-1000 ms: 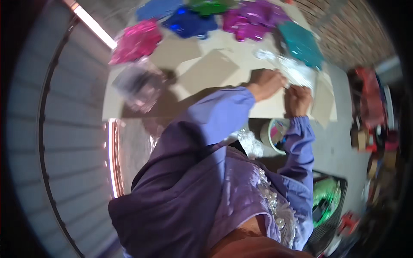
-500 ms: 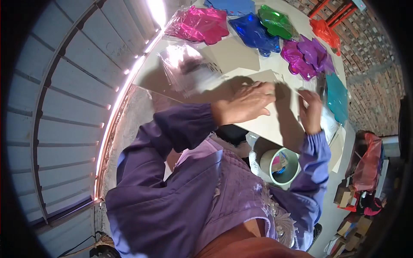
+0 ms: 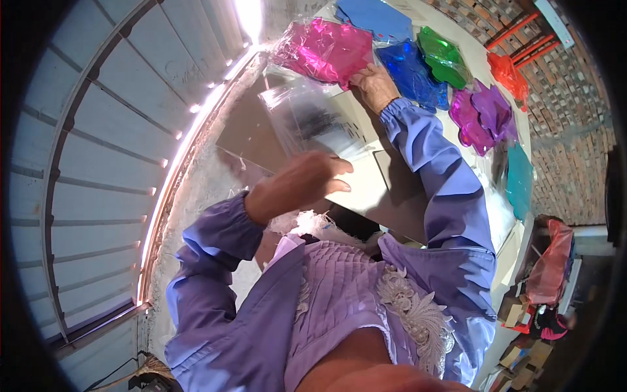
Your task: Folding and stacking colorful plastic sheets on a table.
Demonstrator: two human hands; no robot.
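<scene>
Pink foil packet (image 3: 324,51): apparently unlifted, at our right hand (image 3: 377,89); pinch unclear. Our left hand (image 3: 297,185): empty, fingers parted.

Packets (image 3: 326,49) on table (image 3: 480,68), brick wall (image 3: 565,81) right

Hot-pink pkt (image 3: 326,49), dk blue pkt (image 3: 408,73)

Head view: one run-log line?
left hand: open, blurred, near clear bags | right hand: at pink foil edge, grip unclear | blue foil: beside right hand
</scene>
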